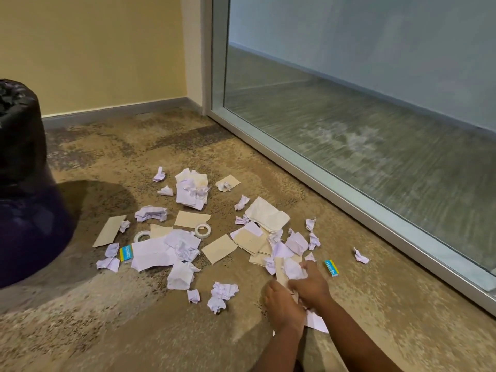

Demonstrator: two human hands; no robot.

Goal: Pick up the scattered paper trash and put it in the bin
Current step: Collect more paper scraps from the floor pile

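Observation:
Crumpled white papers [192, 190] and flat tan card pieces [192, 219] lie scattered on the brown carpet. The bin [24, 189], dark with a black liner, stands at the far left. Both hands are down at the near right edge of the pile. My right hand [311, 287] grips a white sheet [294, 269] over a tan card. Close beside it, my left hand [283, 307] is closed on a white sheet [318, 322] that sticks out below my wrists.
Two white tape rolls [203, 230] and two small blue boxes [332, 267] lie among the paper. A frosted glass wall with a metal frame [335, 189] runs along the right. A yellow wall [107, 49] closes the back.

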